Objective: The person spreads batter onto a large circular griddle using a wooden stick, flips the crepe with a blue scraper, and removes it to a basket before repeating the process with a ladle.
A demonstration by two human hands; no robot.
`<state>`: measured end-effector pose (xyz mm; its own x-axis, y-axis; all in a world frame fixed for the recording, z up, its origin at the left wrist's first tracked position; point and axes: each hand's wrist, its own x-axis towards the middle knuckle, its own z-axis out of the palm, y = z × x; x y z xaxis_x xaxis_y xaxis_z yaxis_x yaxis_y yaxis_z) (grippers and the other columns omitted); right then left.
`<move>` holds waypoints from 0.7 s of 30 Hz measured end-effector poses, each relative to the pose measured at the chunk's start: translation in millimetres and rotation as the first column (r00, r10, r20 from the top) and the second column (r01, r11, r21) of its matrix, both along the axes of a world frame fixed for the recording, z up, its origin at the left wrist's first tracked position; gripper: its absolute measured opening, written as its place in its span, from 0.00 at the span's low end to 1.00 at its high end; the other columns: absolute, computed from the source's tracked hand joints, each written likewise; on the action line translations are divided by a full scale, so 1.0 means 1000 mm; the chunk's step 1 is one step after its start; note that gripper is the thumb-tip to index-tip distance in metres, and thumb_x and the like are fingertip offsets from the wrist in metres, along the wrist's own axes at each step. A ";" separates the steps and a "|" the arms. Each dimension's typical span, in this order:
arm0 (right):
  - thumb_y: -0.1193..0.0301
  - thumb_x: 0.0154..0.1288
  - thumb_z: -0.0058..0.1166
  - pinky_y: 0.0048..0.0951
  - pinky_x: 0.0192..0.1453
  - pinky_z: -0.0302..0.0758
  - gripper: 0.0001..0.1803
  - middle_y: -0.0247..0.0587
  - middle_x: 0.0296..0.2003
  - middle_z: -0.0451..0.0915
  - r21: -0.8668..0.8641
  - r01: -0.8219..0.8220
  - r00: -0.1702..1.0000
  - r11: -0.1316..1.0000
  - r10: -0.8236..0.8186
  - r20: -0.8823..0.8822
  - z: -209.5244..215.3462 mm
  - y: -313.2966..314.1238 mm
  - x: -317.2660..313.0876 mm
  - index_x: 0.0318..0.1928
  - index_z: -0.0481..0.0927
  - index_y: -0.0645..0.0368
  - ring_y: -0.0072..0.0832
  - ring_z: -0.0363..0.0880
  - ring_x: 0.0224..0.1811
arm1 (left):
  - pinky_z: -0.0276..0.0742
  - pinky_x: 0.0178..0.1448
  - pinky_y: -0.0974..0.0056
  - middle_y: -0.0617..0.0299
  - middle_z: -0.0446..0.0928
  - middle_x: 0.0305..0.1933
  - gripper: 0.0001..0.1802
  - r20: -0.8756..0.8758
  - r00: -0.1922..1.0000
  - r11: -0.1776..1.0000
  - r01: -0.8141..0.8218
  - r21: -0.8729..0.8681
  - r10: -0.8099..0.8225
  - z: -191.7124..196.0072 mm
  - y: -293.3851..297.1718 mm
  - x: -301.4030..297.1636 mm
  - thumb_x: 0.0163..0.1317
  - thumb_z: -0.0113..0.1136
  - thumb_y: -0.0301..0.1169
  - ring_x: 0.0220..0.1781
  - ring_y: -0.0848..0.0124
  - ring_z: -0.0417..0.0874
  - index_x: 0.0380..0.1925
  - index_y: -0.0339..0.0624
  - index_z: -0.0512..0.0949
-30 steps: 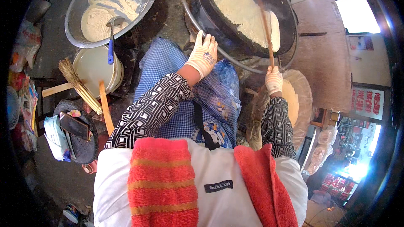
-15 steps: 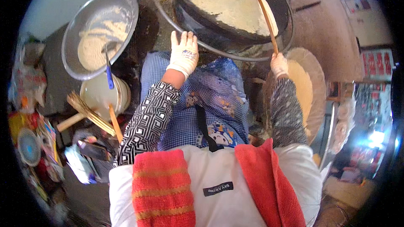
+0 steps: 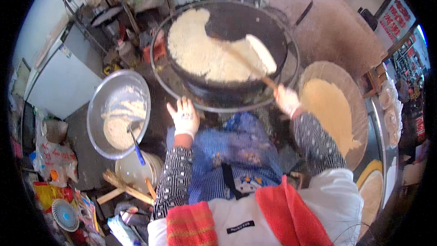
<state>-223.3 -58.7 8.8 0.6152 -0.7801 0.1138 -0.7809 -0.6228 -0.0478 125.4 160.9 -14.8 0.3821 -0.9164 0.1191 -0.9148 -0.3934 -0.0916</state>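
In front of me a round black griddle (image 3: 232,18) carries a pale layer of batter (image 3: 191,50) over its left and front. A thicker roll of batter (image 3: 262,55) lies toward its right side. My right hand (image 3: 287,101), in a whitish glove, is closed round the end of a long wooden spreader (image 3: 268,82). Its blade is motion-blurred and slants left across the batter. My gloved left hand (image 3: 185,119) has its fingers apart and rests at the near left of the metal hoop (image 3: 223,108) around the griddle, holding nothing.
Left stands a metal basin (image 3: 93,109) of batter with a blue-handled ladle (image 3: 138,149), above a pale bucket (image 3: 154,166). Firewood sticks (image 3: 114,195) lie nearby. At right, tan flatbread (image 3: 325,111) sits on a round tray (image 3: 361,109). A board wall (image 3: 327,41) rises behind it.
The spreader has swung left from the right edge across the batter, and the batter's right edge now forms a thick roll. The view has tilted up. My left hand stays by the hoop.
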 end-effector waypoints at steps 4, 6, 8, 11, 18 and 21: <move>0.60 0.72 0.41 0.48 0.45 0.78 0.18 0.59 0.33 0.82 0.129 0.394 0.919 0.910 -0.394 -0.031 0.005 -0.019 -0.021 0.40 0.75 0.63 0.52 0.83 0.38 | 0.43 0.72 0.29 0.53 0.62 0.71 0.37 0.027 0.997 0.998 -0.069 0.012 0.069 -0.010 -0.009 0.019 0.59 0.57 0.45 0.72 0.57 0.63 0.65 0.38 0.64; 0.60 0.72 0.41 0.48 0.43 0.78 0.17 0.57 0.31 0.82 0.090 0.364 0.931 0.927 -0.365 -0.004 0.012 -0.019 -0.021 0.39 0.75 0.63 0.50 0.83 0.37 | 0.44 0.72 0.29 0.53 0.60 0.73 0.38 0.024 0.993 0.991 -0.113 0.070 0.111 -0.002 -0.010 0.018 0.59 0.57 0.46 0.73 0.56 0.61 0.66 0.39 0.63; 0.60 0.72 0.42 0.47 0.41 0.79 0.17 0.55 0.26 0.82 0.018 0.261 0.963 0.965 -0.261 0.061 0.015 -0.003 -0.010 0.39 0.74 0.62 0.48 0.83 0.34 | 0.44 0.72 0.29 0.53 0.60 0.73 0.38 0.014 0.989 0.980 -0.146 0.137 0.146 0.022 -0.006 0.004 0.60 0.55 0.49 0.74 0.55 0.57 0.67 0.40 0.63; 0.60 0.71 0.43 0.47 0.41 0.79 0.17 0.54 0.29 0.83 0.102 0.164 0.983 0.981 -0.154 -0.102 0.000 -0.005 -0.016 0.41 0.73 0.64 0.48 0.83 0.34 | 0.37 0.73 0.27 0.52 0.61 0.73 0.38 -0.142 0.988 0.992 0.072 0.106 -0.057 0.034 -0.010 -0.044 0.63 0.50 0.53 0.76 0.55 0.57 0.67 0.40 0.64; 0.60 0.72 0.42 0.49 0.44 0.78 0.18 0.55 0.33 0.83 0.062 0.239 0.971 0.969 -0.239 -0.002 0.015 -0.011 0.009 0.38 0.76 0.63 0.50 0.83 0.36 | 0.34 0.73 0.27 0.53 0.60 0.73 0.40 -0.074 0.984 0.980 0.169 0.107 -0.162 0.021 -0.001 -0.087 0.63 0.49 0.52 0.76 0.55 0.55 0.68 0.35 0.62; 0.59 0.73 0.42 0.50 0.41 0.78 0.17 0.56 0.31 0.83 0.071 0.327 0.945 0.943 -0.328 0.005 0.005 -0.011 -0.004 0.38 0.74 0.62 0.51 0.83 0.35 | 0.34 0.74 0.28 0.52 0.61 0.73 0.37 -0.033 0.983 0.981 0.185 0.063 -0.183 0.012 0.000 -0.077 0.64 0.49 0.48 0.76 0.55 0.56 0.67 0.35 0.63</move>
<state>-226.9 -69.7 14.1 0.3234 -0.9443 0.0608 -0.9398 -0.3280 -0.0958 48.3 160.9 -2.5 0.2084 -0.9768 0.0488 -0.9735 -0.2120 -0.0861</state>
